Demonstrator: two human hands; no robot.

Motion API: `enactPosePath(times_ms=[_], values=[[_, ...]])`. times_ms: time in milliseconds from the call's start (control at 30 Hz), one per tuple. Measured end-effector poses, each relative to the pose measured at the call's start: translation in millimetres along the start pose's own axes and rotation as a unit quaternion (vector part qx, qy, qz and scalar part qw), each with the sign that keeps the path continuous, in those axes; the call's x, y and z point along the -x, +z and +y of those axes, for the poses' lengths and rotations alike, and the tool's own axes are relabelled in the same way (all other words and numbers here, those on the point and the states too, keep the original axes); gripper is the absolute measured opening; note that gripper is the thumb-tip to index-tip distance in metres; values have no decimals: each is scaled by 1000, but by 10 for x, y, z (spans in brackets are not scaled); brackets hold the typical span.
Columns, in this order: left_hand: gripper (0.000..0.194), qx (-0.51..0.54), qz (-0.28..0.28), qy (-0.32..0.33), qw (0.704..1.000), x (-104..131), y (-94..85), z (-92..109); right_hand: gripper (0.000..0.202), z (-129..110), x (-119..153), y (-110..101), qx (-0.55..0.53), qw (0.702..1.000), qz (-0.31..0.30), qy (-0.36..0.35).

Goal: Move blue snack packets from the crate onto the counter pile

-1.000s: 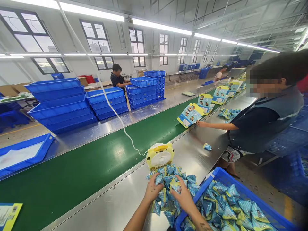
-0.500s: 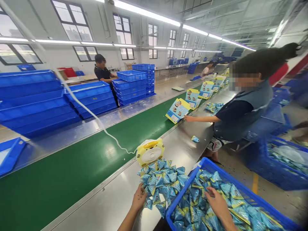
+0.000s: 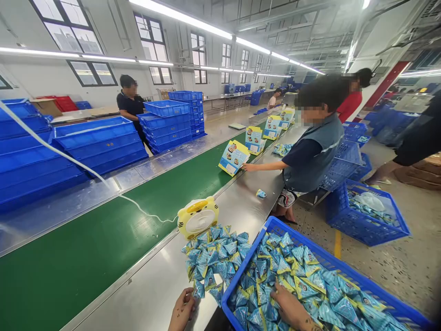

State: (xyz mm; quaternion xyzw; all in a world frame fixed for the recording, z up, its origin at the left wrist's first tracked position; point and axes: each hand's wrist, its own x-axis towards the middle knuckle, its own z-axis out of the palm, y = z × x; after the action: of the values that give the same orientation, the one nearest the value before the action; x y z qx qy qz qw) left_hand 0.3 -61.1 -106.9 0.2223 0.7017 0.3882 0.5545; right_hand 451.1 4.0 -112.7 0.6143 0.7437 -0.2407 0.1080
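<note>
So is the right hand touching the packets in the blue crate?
Touching. The head view shows the right hand lying palm down on the blue packets inside the blue crate, fingers pressed among them with no gap.

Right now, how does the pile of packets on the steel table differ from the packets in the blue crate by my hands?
The pile of packets lies loose on the bare steel table, beside the yellow fan; the packets in the blue crate are walled in by the blue crate. The pile is smaller; the crate's load is far larger. The left hand touches the pile's edge; the right hand rests in the crate. Both are the same blue, pyramid-shaped packets.
</note>
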Motion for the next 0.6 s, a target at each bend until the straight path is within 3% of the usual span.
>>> enactPosePath(times_ms=[100,300,467,600], values=[[59,-7,-8,-1,1000,43,28,22,74,-72,22,83,40,999,-11,8],[54,-1,-30,-6,1000,61,110,-48,73,-244,-97,128,53,996,29,65],[54,0,-42,10,999,55,16,-32,60,-8,-158,-157,-62,995,37,73],[55,-6,-68,54,996,126,-6,200,52,160,-37,-583,-183,978,70,74]])
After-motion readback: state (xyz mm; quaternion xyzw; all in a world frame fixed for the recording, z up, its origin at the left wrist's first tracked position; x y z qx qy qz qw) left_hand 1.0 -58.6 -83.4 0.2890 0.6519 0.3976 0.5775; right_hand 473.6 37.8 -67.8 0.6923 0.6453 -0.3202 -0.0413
